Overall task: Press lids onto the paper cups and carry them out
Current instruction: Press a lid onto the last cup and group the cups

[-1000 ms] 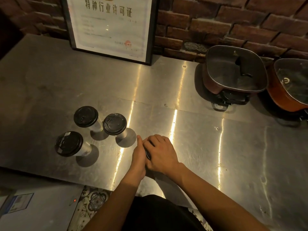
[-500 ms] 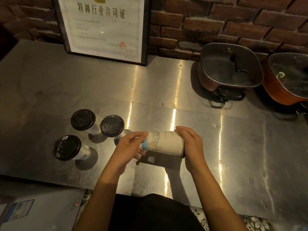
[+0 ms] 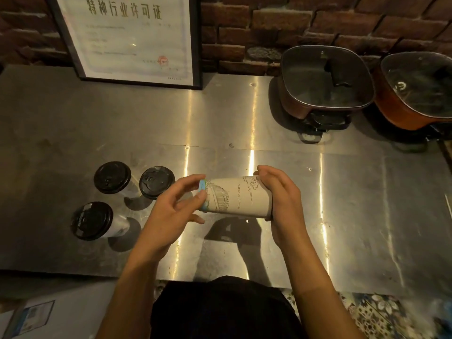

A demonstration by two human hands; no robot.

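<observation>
A white paper cup (image 3: 238, 197) with line drawings and a blue band lies sideways in the air above the steel counter (image 3: 354, 204). My right hand (image 3: 281, 199) covers its wide lidded end, and my left hand (image 3: 176, 206) grips its narrow base with the fingertips. Three more cups stand upright at the left, each with a black lid: one at the back left (image 3: 112, 177), one beside it (image 3: 156, 182), and one nearer to me (image 3: 91, 220).
A framed certificate (image 3: 127, 37) leans on the brick wall at the back. Two lidded electric pots (image 3: 325, 79) (image 3: 418, 89) sit at the back right. A white box (image 3: 27, 316) and patterned floor lie below the counter's front edge.
A second ago both hands pressed down on the cup on the counter. They have since lifted it and turned it sideways, one hand at each end.
</observation>
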